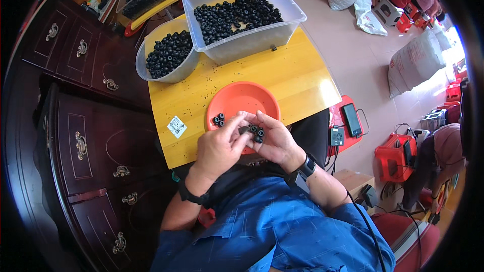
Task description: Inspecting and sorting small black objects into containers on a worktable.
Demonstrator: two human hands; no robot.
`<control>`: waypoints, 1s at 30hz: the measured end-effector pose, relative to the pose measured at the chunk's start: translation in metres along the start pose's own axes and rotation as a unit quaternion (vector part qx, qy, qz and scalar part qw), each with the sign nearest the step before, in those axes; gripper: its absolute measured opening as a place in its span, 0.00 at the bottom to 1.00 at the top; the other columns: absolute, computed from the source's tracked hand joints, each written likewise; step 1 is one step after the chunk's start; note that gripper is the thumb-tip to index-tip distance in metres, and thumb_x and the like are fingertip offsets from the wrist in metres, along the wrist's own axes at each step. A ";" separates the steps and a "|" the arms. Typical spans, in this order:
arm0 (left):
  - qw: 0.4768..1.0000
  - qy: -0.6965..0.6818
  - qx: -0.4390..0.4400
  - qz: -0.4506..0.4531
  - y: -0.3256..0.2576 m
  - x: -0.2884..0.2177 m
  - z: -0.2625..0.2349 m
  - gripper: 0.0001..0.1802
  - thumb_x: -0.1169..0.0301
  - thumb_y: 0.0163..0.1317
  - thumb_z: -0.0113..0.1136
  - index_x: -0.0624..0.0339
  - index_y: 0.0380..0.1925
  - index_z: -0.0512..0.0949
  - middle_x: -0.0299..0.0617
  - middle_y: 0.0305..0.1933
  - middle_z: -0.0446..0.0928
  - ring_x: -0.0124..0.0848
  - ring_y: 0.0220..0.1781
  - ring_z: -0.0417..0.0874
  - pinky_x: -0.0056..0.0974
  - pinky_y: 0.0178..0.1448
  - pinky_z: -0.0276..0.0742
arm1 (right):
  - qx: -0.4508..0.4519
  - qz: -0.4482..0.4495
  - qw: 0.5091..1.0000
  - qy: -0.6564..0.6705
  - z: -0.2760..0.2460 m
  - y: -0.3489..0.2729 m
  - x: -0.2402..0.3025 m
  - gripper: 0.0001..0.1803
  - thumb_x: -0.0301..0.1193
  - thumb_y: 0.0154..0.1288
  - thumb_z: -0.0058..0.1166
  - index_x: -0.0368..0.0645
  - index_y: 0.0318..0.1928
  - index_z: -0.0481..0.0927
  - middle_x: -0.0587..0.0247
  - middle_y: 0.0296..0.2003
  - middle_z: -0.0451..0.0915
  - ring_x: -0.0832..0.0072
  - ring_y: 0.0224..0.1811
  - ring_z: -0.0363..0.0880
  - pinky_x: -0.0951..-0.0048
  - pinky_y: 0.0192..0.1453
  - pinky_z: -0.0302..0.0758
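Both my hands meet over the near edge of a round orange bowl (pixel 262 93) on the yellow table. My right hand (pixel 280 143) is palm up with its fingers curled, cradling several small black ring-like parts (pixel 258 132). My left hand (pixel 217 148) reaches in from the side, thumb and fingers pinching a small dark piece (pixel 244 130) against them; its exact shape is partly hidden by the fingers. Inside the bowl, left of my fingers, lie several more small black parts (pixel 219 119) with pale centres.
A large clear bin (pixel 252 35) and a rounded clear tub (pixel 191 63), both with many black parts, stand on the table's (pixel 302 80) far side. Left are dark drawers (pixel 96 136). A phone (pixel 351 120) lies on a red stool at right. A person (pixel 443 151) bends further right.
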State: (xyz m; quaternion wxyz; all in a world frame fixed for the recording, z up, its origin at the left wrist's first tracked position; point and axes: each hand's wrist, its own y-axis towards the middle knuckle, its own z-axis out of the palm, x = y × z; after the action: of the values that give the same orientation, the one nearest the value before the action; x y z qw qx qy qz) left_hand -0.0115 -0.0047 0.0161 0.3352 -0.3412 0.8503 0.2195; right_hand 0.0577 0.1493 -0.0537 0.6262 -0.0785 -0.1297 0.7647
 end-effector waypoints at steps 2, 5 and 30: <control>1.000 0.024 0.007 0.015 -0.002 0.005 0.011 0.19 0.72 0.57 0.68 0.58 0.50 0.81 0.43 0.26 0.81 0.38 0.26 0.84 0.40 0.31 0.79 | -0.018 -0.004 1.000 -0.008 0.009 0.001 -0.004 0.21 0.40 0.78 0.42 0.36 0.58 0.75 0.50 0.57 0.78 0.62 0.63 0.75 0.59 0.69 0.72; 0.998 0.056 0.012 0.041 -0.003 0.010 0.018 0.17 0.70 0.57 0.67 0.58 0.47 0.81 0.43 0.25 0.81 0.42 0.27 0.85 0.43 0.32 0.80 | 0.013 -0.009 1.000 -0.007 0.008 0.002 -0.007 0.21 0.38 0.79 0.39 0.35 0.58 0.75 0.49 0.58 0.77 0.61 0.63 0.74 0.59 0.71 0.70; 0.992 -0.036 -0.117 0.022 -0.031 -0.007 0.013 0.12 0.73 0.58 0.70 0.58 0.39 0.77 0.40 0.22 0.80 0.29 0.23 0.83 0.33 0.29 0.77 | 0.001 -0.043 0.981 -0.190 0.020 -0.013 -0.019 0.10 0.34 0.76 0.52 0.44 0.51 0.78 0.74 0.37 0.79 0.88 0.35 0.76 0.85 0.36 0.74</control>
State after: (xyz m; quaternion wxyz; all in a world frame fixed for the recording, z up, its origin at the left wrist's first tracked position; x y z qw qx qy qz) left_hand 0.0205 -0.0145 0.0082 0.3186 -0.3508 0.8137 0.3366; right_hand 0.0684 0.1311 -0.0313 0.6225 0.0743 -0.2488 0.7383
